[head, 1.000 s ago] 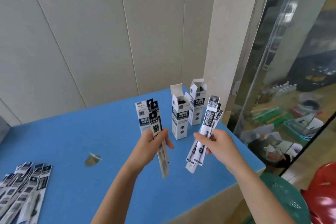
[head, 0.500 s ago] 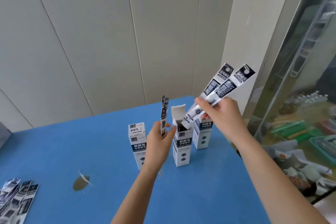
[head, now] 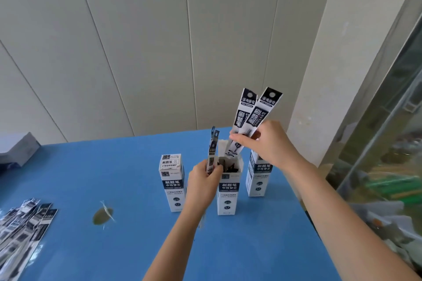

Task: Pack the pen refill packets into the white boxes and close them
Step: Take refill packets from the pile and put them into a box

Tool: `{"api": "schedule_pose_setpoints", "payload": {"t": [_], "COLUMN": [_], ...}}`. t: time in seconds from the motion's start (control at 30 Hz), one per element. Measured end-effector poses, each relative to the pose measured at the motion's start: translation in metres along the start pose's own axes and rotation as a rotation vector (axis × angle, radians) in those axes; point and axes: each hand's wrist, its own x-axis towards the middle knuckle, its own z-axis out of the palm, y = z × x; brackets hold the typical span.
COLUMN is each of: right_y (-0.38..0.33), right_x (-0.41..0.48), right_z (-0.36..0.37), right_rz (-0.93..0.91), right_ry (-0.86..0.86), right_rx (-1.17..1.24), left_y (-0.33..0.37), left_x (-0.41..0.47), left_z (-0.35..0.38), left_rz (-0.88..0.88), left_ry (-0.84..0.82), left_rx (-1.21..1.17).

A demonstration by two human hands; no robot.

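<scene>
The two packets point(head: 249, 118) in my right hand point(head: 271, 143) lean up and to the right, their long axis tilted off the upright, with their lower ends already just inside the mouth of the open box point(head: 227, 186). That box stands upright on the blue table point(head: 114, 166), its flap raised behind the opening and dark packet ends showing inside it. So the push I need runs down and slightly left along the packets, straightening them as they sink; I judge the tilt could snag them on the rim otherwise. My right hand pinches them at mid-length, right above the open box. My left hand point(head: 203, 182) is closed on a thinner packet point(head: 212, 153), held edge-on and nearly upright, touching or just beside the open box's left rim; I cannot tell which. Left of the open box stands a closed box point(head: 172, 180), right of it a third box point(head: 258, 177) partly hidden by my right hand. Far left of the open box lies a pile of loose packets point(head: 22, 228).
</scene>
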Motion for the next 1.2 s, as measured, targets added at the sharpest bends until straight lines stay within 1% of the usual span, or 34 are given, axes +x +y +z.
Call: {"api": "schedule_pose_setpoints", "payload": {"t": [0.17,0.27,0.4,0.5,0.57,0.67,0.77,0.97,1.07,1.2], "right_y": [0.011,0.015,0.015,0.013,0.012,0.014,0.015,0.026,0.023,0.019], "right_x": [0.005,0.008,0.012,0.013,0.012,0.014,0.014,0.006,0.001,0.002], "right_z": [0.005,0.008,0.017,0.019,0.018,0.016,0.014,0.025,0.03,0.028], "right_rz": [-0.029,0.003,0.027,0.052,0.043,-0.019,-0.029,-0.065,-0.11,-0.148], "right_ry": [-0.13,-0.161,-0.291,-0.348,-0.352,-0.331,-0.323,-0.332,-0.34,-0.292], "right_rx": [-0.06,-0.063,-0.139,-0.211,-0.221,-0.123,-0.052,-0.201,-0.339,-0.385], "left_y": [-0.001,0.0,0.002,0.004,0.004,0.004,0.005,0.005,0.006,0.006], "left_x": [-0.004,-0.006,-0.008,-0.009,-0.009,-0.009,-0.009,-0.01,-0.011,-0.011], "left_z": [0.003,0.005,0.006,0.006,0.005,0.004,0.002,-0.001,-0.001,0.0], "left_rz": [-0.007,0.001,-0.024,-0.037,-0.045,-0.053,-0.069,-0.085,-0.08,-0.086], "left_ry": [0.012,0.014,0.022,0.026,0.03,0.026,0.015,-0.007,-0.008,-0.008], "left_rx": [-0.065,-0.076,-0.113,-0.12,-0.123,-0.126,-0.131,-0.125,-0.129,-0.139]}}
